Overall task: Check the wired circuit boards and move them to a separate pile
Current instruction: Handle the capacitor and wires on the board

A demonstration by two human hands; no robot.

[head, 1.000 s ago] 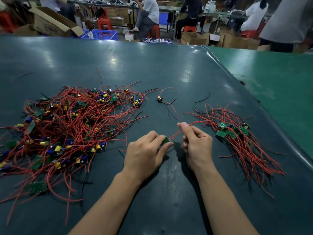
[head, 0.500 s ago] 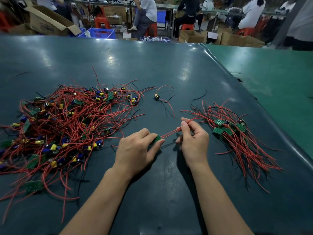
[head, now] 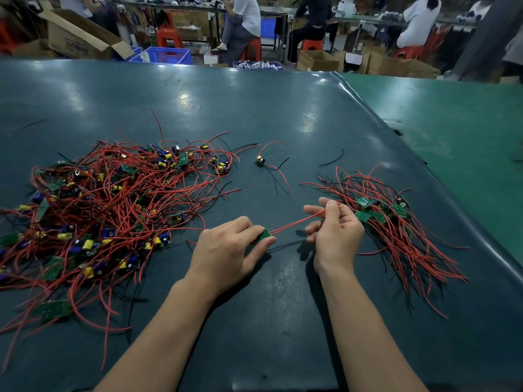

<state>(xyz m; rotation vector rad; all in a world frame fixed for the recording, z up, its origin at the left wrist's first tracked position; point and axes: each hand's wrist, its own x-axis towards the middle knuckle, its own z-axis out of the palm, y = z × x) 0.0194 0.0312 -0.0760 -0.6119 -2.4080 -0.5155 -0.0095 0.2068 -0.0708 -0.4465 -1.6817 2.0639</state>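
board (head: pixel 265 235), green, frame centre, pinched by left hand (head: pixel 226 254); its red wires (head: pixel 297 222) gripped in right hand (head: pixel 335 236). big pile (head: pixel 107 210) at left, small pile (head: pixel 390 222) at right. cardboard box (head: pixel 82 38) upper left, open, contents unseen; blue crate (head: pixel 164 55) beside it.

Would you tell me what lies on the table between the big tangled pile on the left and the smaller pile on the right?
In the head view, between the big pile and the smaller pile lie one stray wired board and a loose black wire.
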